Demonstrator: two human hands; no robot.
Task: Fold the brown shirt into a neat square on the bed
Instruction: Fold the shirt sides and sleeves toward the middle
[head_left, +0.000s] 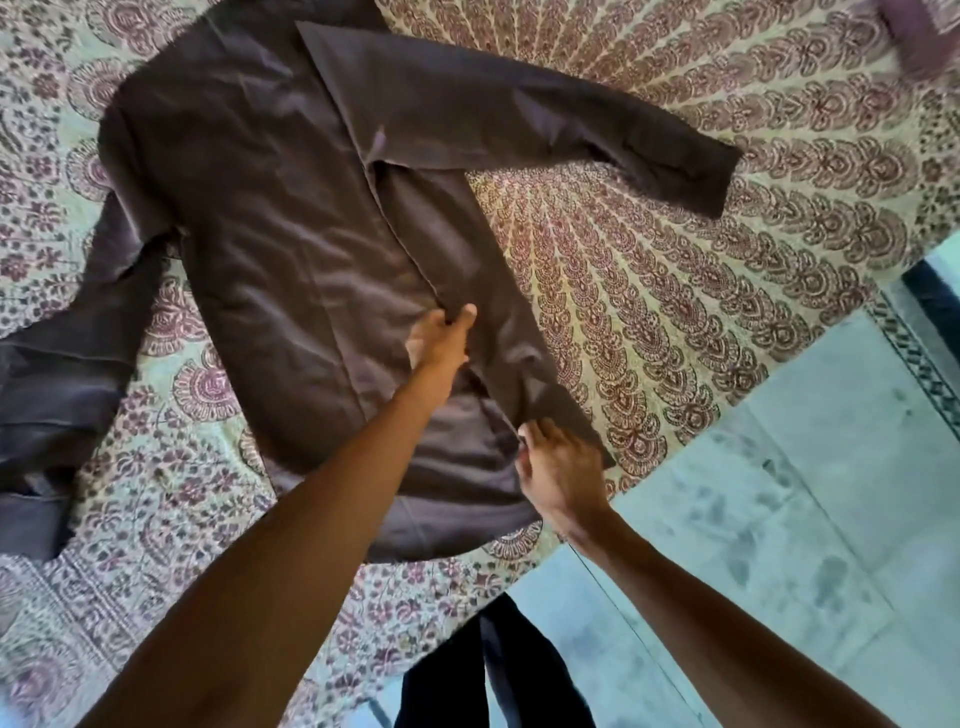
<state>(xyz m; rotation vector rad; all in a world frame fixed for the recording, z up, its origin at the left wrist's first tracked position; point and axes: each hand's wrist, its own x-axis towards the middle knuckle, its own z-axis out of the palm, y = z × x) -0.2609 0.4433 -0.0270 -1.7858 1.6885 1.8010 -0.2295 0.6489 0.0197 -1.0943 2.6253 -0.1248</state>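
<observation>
The brown shirt (270, 249) lies spread on the bed (649, 322), one side folded in; sleeves remain out. The left hand (441, 338) and right hand (558, 467) pinch that fold's edge.

We are in a home bedroom: we stand beside a bed (675, 218) covered with a block-printed cotton spread (701, 156) in maroon floral rings, a shirt (270, 218) laid out on it, and pale tiled floor (779, 545) runs alongside.
</observation>
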